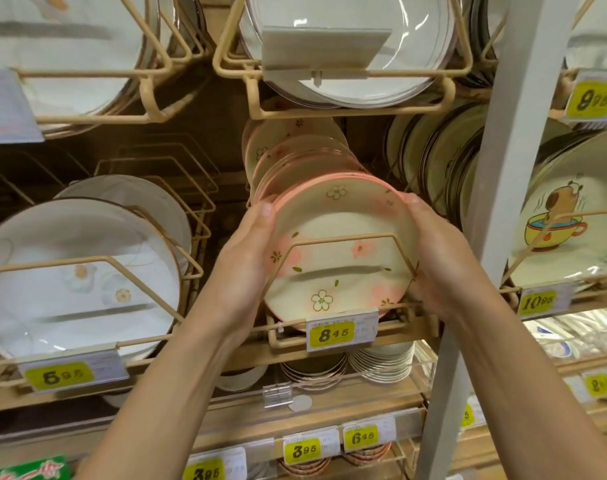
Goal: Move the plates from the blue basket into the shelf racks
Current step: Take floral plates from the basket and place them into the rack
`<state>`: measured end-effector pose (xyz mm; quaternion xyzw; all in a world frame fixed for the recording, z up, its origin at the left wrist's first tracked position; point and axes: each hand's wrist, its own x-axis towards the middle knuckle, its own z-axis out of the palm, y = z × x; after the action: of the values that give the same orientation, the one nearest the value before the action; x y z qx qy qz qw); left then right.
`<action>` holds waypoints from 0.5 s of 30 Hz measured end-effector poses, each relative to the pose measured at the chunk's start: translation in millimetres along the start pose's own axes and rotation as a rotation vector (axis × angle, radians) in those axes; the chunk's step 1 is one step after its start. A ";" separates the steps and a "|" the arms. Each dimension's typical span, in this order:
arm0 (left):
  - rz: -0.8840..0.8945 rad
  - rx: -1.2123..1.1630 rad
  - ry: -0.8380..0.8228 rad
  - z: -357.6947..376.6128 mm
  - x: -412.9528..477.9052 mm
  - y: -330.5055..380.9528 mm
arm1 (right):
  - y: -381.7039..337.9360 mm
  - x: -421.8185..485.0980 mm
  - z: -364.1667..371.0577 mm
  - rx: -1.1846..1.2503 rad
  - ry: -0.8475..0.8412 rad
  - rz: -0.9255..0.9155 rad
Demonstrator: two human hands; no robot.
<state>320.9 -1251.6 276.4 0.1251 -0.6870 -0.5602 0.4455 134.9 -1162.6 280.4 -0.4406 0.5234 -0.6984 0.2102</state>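
A cream plate with a pink rim and flower pattern (336, 223) stands tilted in a beige wire rack (343, 237) at the middle of the shelf. My left hand (241, 268) grips its left edge and my right hand (437, 258) grips its right edge. Behind it leans a row of matching pink-rimmed plates (295, 157). The rack's front wire crosses the plate's face, and a yellow 8.45 price tag (336, 334) hangs below it. The blue basket is out of view.
To the left, a rack holds large white plates (77, 282) above a 5.95 tag. Overhead, another rack carries white plates (347, 46). A grey upright post (496, 188) stands right of my hands, with cartoon-print plates (569, 220) beyond. Lower shelves hold small stacked dishes (347, 365).
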 end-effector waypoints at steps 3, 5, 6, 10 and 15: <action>0.016 0.160 0.101 5.1 -1.0 -2.6 | 2.1 0.3 -0.1 -0.090 -0.026 -0.046; 0.009 0.251 0.173 7.5 -1.7 -3.8 | 4.2 0.6 -0.4 -0.135 -0.032 -0.067; 0.009 0.266 0.190 7.7 -2.7 -4.4 | 5.4 0.3 -1.4 -0.144 -0.035 -0.074; 0.034 0.272 0.199 7.8 -8.1 -7.3 | 11.1 -0.9 -8.4 -0.144 -0.078 -0.096; 0.095 0.319 0.208 6.8 -9.2 -10.9 | 17.3 -2.3 -12.4 -0.189 -0.113 -0.136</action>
<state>317.5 -1244.6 262.6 0.2188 -0.7225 -0.4065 0.5147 122.8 -1160.5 262.8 -0.5315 0.5432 -0.6326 0.1492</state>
